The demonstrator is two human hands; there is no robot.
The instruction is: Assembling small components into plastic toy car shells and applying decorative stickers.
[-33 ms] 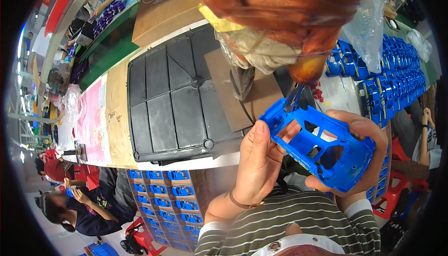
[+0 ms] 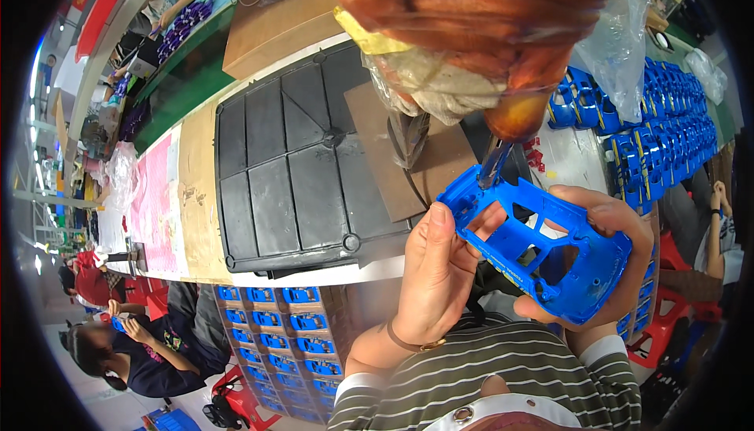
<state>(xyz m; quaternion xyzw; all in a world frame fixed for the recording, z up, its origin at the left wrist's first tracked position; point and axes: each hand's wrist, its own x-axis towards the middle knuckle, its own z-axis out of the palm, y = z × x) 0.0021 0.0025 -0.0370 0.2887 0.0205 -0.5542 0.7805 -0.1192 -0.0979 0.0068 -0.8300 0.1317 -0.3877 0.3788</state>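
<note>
Head view: glossy blue plastic shell [image 2: 542,254]

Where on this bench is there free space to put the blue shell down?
Free: the black ribbed tray, and the brown cardboard sheet beside it. Crowded: the right side, packed with rows of blue shells. Both the left hand and right hand hold the blue shell.
</note>
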